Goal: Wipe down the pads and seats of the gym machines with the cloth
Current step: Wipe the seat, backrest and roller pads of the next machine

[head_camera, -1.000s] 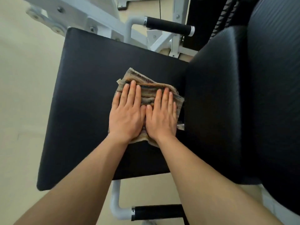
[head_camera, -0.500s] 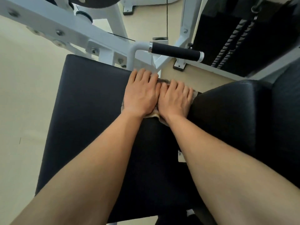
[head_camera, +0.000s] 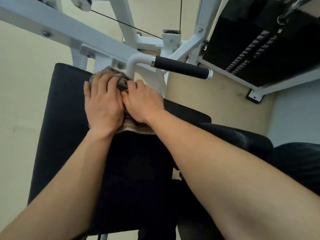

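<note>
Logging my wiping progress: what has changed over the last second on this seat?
Both hands, the left hand and right hand, pushed the cloth from the middle of the seat pad to its far edge, by the white frame; the cloth went from flat to bunched, fingers now bent over it. Both hands stay on the cloth, side by side.

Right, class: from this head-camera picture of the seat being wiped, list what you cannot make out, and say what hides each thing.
- Head view: most of the cloth, covered by the left hand and right hand.
- Head view: the fingertips, bent over the far edge of the seat; gripping or pressing cannot be told.
- Head view: the seat's near part, under the forearms.
- Head view: the weight stack, cut off by the top edge.
</note>
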Demonstrator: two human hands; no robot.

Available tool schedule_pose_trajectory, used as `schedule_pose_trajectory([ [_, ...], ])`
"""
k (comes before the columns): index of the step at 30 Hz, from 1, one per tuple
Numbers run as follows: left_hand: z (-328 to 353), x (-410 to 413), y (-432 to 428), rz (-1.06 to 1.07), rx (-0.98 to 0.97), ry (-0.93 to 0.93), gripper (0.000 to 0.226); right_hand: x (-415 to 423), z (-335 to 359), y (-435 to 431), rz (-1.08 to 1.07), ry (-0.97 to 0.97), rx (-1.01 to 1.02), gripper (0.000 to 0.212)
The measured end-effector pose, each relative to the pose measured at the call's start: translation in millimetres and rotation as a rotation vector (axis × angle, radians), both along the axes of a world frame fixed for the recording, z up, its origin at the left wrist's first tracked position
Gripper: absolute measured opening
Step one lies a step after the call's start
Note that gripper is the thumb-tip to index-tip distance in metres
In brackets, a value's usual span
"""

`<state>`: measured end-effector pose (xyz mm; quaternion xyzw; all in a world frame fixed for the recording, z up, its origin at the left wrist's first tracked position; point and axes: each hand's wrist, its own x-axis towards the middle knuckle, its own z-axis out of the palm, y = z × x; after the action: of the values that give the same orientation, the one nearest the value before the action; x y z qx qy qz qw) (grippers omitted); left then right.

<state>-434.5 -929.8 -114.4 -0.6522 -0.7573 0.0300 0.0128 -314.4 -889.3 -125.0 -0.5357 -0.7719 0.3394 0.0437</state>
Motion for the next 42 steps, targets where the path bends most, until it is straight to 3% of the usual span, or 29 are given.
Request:
schedule_pose_trajectory([
  [5, 4.4, 22.7, 9.0, -0.01, -0.102, -0.029, 0.04, 26.7, 15.2, 45.7, 0.419, -0.097, -0.196, 0.037],
  [9, -6.0, 60.2, 9.8, -0.221, -0.167, 0.007, 0.033, 82.6, 3.1, 58.6, 0.527, -0.131, -0.382, 0.037],
  [13, -19.4, 108.0, 26.6, -0.457, -0.338, -0.031, 0.032, 149.4, -17.2, 35.6, 0.374, -0.139, -0.504, 0.039],
  [16, -32.3, 155.7, 50.5, -0.505, -0.651, -0.055, 0.036, 194.5, -35.5, 18.3, 0.15, -0.139, -0.637, 0.042],
  [19, -62.2, 213.7, 72.2, -0.519, -1.083, -0.166, 0.032, 224.3, -43.6, -17.1, -0.22, -0.121, -0.814, 0.037],
  [22, -85.5, 255.1, 71.2, -0.558, -1.377, -0.187, 0.026, 228.7, -46.7, -46.5, -0.335, -0.155, -0.967, 0.036],
  [26, -77.2, 230.8, 80.8, -0.537, -1.328, -0.285, 0.049, 220.9, -50.9, -33.9, -0.772, 0.067, -0.996, 0.037],
  [29, -56.3, 186.1, 93.0, -0.525, -1.27, -0.176, 0.062, 204.2, -47.0, -23.9, -0.971, 0.282, -1.048, 0.033],
  [32, -35.1, 172.4, 95.3, -0.576, -1.231, -0.05, 0.059, 198.9, -52.0, -20.3, -1.06, 0.447, -1.121, 0.038],
  [35, -42.2, 197.3, 91.4, -0.641, -1.206, 0.06, 0.057, 208.3, -52.1, -32.1, -0.935, 0.309, -1.095, 0.042],
  [39, -62.9, 237.5, 77.8, -0.659, -1.279, -0.065, 0.061, 213.5, -48.3, -56.4, -0.719, 0.057, -1.264, 0.063],
  [42, -58.6, 223.0, 75.8, -0.852, -1.135, -0.041, 0.046, 213.0, -44.9, -44.6, -0.741, 0.101, -1.133, 0.046],
])
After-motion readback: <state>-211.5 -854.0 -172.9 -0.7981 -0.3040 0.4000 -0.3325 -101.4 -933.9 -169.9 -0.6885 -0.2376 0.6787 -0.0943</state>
